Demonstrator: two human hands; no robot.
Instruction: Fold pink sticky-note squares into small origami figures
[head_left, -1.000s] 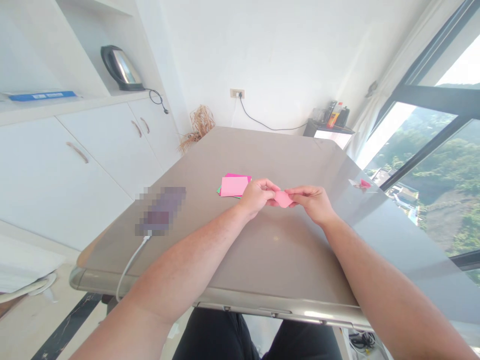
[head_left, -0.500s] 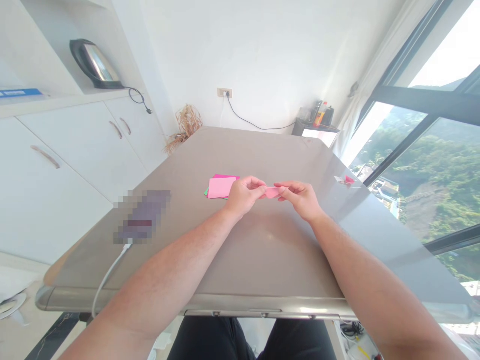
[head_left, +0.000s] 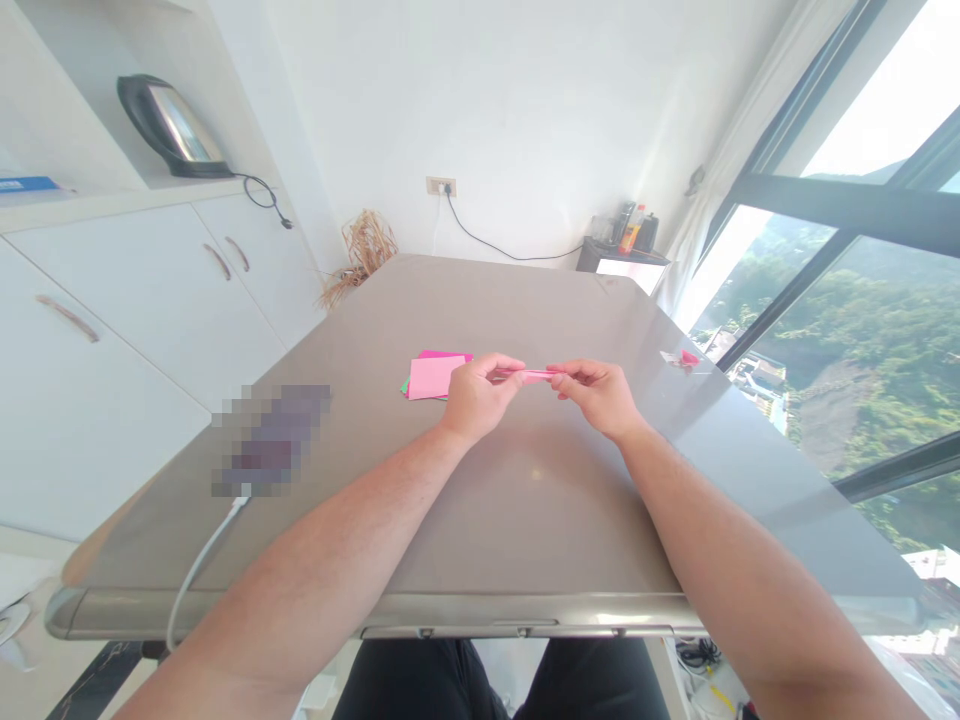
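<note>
Between my two hands is a small folded piece of pink paper (head_left: 537, 376), seen nearly edge-on as a thin strip above the table. My left hand (head_left: 484, 392) pinches its left end with thumb and fingers. The right end is gripped by my right hand (head_left: 596, 392) in the same way. Just left of my left hand lies a small stack of coloured paper (head_left: 435, 378), light pink on top, with darker pink and green edges showing beneath. My left hand hides part of that stack's right side.
The grey-brown table (head_left: 525, 520) spreads under my arms. A blurred-out device (head_left: 274, 440) with a white cable (head_left: 202, 560) lies at the left. Pink scraps (head_left: 686, 359) lie near the right edge. A kettle (head_left: 176, 125) stands on the left shelf, and a window is at the right.
The pink paper has turned from showing a broader face to a thin edge between my fingers. Both hands keep hold of it. The whole view has shifted slightly.
</note>
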